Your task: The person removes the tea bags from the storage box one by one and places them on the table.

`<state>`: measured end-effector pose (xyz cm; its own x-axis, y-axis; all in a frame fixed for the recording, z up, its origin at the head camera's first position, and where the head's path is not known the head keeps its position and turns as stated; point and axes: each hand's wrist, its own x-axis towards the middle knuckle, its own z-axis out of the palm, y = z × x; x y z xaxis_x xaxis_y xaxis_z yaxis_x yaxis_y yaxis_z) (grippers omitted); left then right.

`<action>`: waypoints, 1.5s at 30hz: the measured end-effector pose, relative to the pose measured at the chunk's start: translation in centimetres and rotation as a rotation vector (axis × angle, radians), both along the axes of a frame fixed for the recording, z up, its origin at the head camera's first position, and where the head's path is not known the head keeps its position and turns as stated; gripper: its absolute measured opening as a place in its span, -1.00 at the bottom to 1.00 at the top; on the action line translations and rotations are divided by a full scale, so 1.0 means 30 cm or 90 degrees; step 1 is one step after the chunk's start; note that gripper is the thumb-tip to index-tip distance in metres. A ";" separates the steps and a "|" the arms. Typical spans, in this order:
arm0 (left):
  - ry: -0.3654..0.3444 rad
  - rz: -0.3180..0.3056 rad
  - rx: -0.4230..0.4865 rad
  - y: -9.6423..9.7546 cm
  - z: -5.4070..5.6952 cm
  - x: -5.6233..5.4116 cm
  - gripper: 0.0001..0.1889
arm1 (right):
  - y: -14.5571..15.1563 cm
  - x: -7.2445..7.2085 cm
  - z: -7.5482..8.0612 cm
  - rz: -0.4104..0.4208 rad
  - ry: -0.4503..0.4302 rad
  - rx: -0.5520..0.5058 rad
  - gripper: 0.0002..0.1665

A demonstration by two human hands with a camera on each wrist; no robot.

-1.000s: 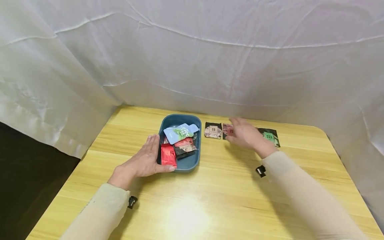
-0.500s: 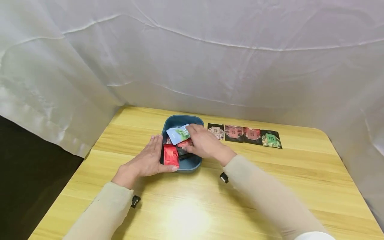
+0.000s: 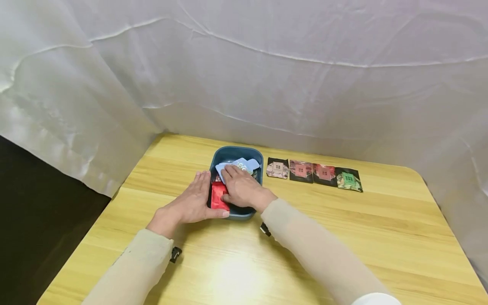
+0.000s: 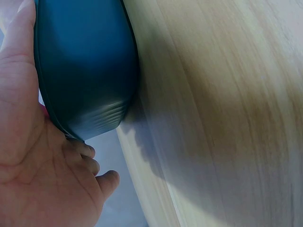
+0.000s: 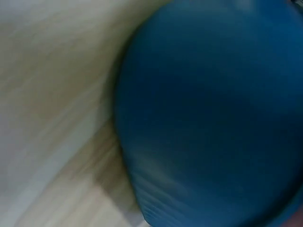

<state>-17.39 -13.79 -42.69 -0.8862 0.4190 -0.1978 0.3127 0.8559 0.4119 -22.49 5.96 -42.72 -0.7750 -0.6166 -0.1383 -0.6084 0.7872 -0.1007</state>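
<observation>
A dark blue plastic bin (image 3: 243, 217) stands on the table, holding small packets. Along its left side lie the left hand's (image 3: 190, 203) straight fingers, with the thumb across the front rim. The left wrist view shows that palm close against the bin (image 4: 87, 61). Inside the bin, the right hand (image 3: 243, 186) reaches down over the packets, fingertips at a light blue pouch (image 3: 241, 163), thumb beside a red packet (image 3: 218, 195). Whether it pinches anything is hidden beneath the hand. The right wrist view is filled mostly by the bin's wall (image 5: 203, 109), blurred.
To the right of the bin, several flat black packets lie in a row: one with a pale label (image 3: 278, 168), two with red labels (image 3: 300, 170), and one with a green label (image 3: 348, 179). A grey-white cloth (image 3: 289, 84) hangs behind the wooden table (image 3: 324, 220).
The right hand has left the packet row, moved left to the bin and shifted further left inside it. The black-and-red packet there is now covered. The left hand stays at the bin.
</observation>
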 end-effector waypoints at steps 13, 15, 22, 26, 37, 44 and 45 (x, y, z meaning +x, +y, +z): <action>-0.014 0.012 0.007 0.000 0.000 -0.001 0.48 | 0.034 0.041 -0.005 0.060 -0.033 0.018 -0.23; -0.018 0.011 0.008 0.000 0.000 0.000 0.48 | 0.044 0.047 -0.003 0.072 -0.028 0.008 -0.28; -0.026 0.017 0.009 0.000 0.002 0.002 0.50 | 0.102 0.057 0.017 0.123 -0.041 -0.072 -0.55; -0.034 0.024 0.013 0.000 0.004 0.004 0.51 | 0.131 0.055 0.042 0.107 -0.047 -0.110 -0.61; -0.022 0.020 0.000 -0.002 0.004 0.006 0.54 | 0.119 0.014 0.078 -0.085 -0.024 -0.086 -0.07; -0.024 0.021 0.006 0.000 0.006 0.004 0.51 | 0.068 -0.014 0.061 -0.129 -0.064 -0.018 0.23; -0.025 0.021 0.006 0.001 0.006 0.004 0.51 | 0.061 -0.015 0.060 -0.138 -0.072 -0.010 0.27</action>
